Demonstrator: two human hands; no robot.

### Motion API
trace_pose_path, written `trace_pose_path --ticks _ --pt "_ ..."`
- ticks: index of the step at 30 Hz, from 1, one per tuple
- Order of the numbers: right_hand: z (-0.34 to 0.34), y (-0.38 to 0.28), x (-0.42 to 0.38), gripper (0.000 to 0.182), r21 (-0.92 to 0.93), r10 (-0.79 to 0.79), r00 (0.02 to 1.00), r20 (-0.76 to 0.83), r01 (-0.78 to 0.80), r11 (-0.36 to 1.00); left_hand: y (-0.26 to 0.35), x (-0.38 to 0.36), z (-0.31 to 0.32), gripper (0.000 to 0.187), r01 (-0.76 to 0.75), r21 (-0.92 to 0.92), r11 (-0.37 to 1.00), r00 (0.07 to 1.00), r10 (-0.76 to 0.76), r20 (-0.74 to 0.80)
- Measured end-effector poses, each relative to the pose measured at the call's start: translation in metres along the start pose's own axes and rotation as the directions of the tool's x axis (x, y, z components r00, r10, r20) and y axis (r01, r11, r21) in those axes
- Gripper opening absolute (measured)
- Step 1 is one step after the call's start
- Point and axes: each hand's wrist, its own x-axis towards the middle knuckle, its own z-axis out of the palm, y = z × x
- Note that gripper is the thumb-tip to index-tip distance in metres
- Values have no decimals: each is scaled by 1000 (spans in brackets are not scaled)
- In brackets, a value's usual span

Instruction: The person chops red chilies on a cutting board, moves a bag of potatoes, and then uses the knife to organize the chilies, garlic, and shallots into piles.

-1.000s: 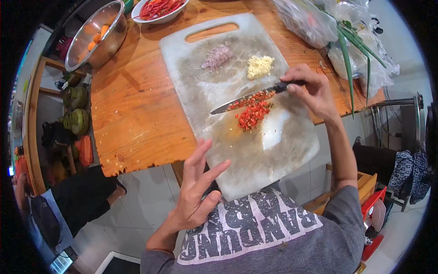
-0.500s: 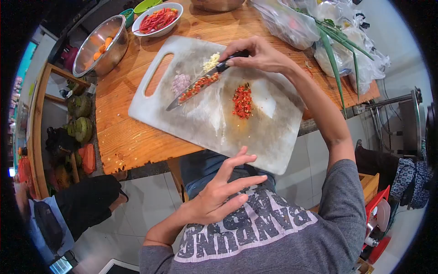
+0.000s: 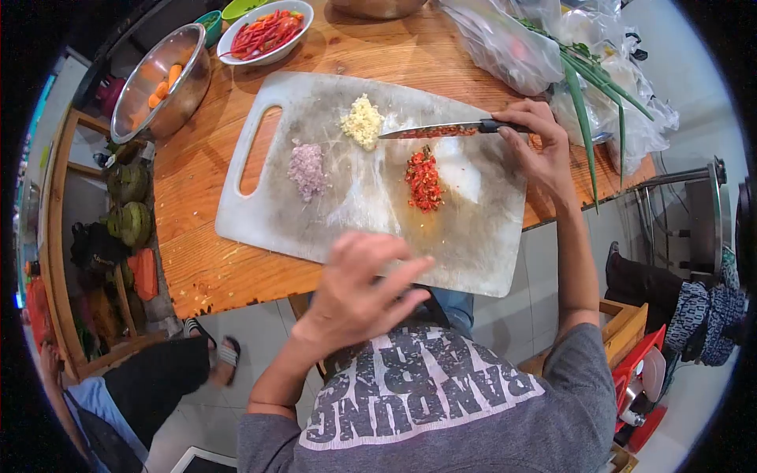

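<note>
My right hand (image 3: pixel 544 146) is closed around the black handle of a kitchen knife (image 3: pixel 434 132). The blade lies level above the white cutting board (image 3: pixel 276 229), pointing left, with red chili bits stuck along it. Below the blade sits a pile of chopped red chili (image 3: pixel 424 181). Minced garlic (image 3: pixel 362 122) is heaped by the knife tip, and chopped shallot (image 3: pixel 307 169) lies farther left. My left hand (image 3: pixel 359 288), slightly blurred, hovers over the board's near edge, fingers apart and holding nothing.
A white bowl of red chilies (image 3: pixel 266 33) and a metal bowl with orange pieces (image 3: pixel 162 83) stand at the back left of the wooden table (image 3: pixel 197 173). Plastic bags (image 3: pixel 505 47) and green scallions (image 3: pixel 583 118) lie at the back right. Another person (image 3: pixel 150 386) is at lower left.
My right hand has carried the knife rightward, away from above the shallot, and the blade has turned nearly level. My left hand has moved slightly up and left, towards the board's near edge.
</note>
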Motion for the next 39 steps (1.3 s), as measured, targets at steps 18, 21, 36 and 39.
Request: trace_pose_path --ticks 18,21,36,39 --pt "-4 -12 -3 28 -208 -170 985 -4 165 964 -114 3 -109 52 437 353 827 896 -436 -87" --pt "-5 -15 7 31 -238 -218 975 29 219 946 -119 0 -101 48 449 334 829 894 -423 -152" --pt "-15 -24 25 36 -313 -295 946 134 323 893 -124 -10 -95 41 480 246 842 876 -449 -175" --pt "-19 -26 25 36 -310 -303 941 151 336 889 -124 -10 -94 41 481 248 841 876 -450 -173"
